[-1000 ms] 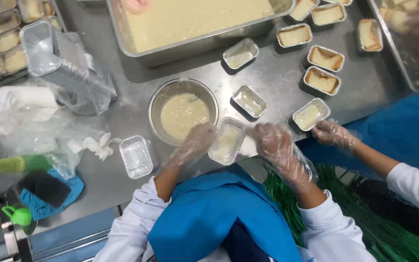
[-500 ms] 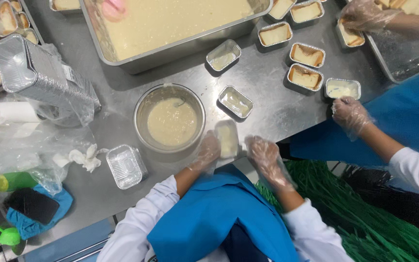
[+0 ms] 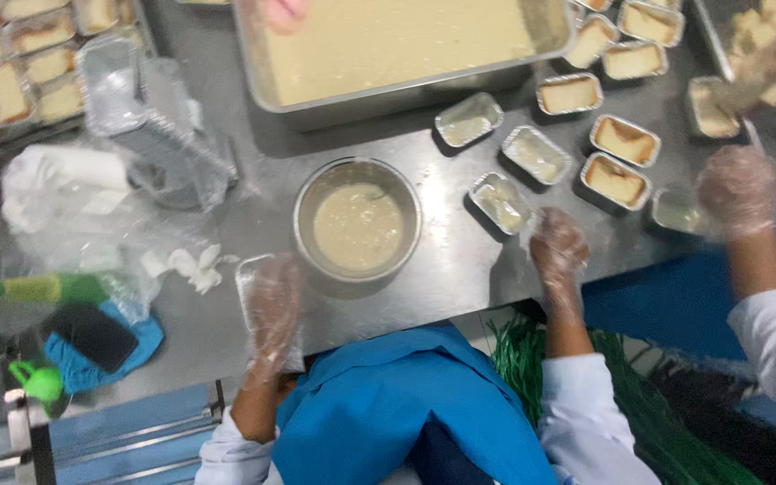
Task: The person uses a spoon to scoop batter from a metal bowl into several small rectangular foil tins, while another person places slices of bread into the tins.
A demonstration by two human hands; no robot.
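Blurrily, the left hand (image 3: 271, 305) covers an empty foil tray (image 3: 249, 274), grip unclear; right hand (image 3: 557, 247) spread.

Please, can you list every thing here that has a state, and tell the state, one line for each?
Round metal bowl: partly filled with pale batter.
Large rectangular pan: filled with pale batter.
Small foil tray under the left hand: looks empty.
Foil tray beside the right hand: thin batter layer.
Foil trays at the upper right: filled.
Stack of foil trays in plastic wrap: empty, lying tilted.

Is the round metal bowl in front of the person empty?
No, the round metal bowl holds pale batter covering its bottom.
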